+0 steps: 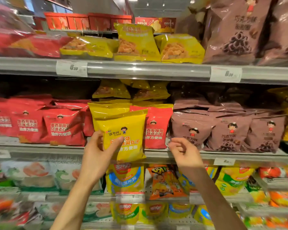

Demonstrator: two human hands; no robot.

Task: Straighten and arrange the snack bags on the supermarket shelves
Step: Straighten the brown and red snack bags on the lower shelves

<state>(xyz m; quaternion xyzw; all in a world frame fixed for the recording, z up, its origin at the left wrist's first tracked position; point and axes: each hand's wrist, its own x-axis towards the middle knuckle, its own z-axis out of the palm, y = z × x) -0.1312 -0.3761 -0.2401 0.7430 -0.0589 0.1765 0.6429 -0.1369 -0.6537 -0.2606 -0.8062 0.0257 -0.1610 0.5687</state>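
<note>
My left hand grips a yellow snack bag by its lower left side, thumb across the front, holding it upright in front of the middle shelf. Another yellow bag stands just behind it. To its right stands a red bag among the yellow stock. My right hand hovers in front of the shelf edge, right of the held bag, fingers loosely curled and holding nothing. Brown bags stand to the right of it, red bags to the left.
The upper shelf carries red, yellow and brown bags, some yellow ones lying tilted. Price tags hang on the rail. Lower shelves hold colourful snack bags. Red boxes sit on top at the back.
</note>
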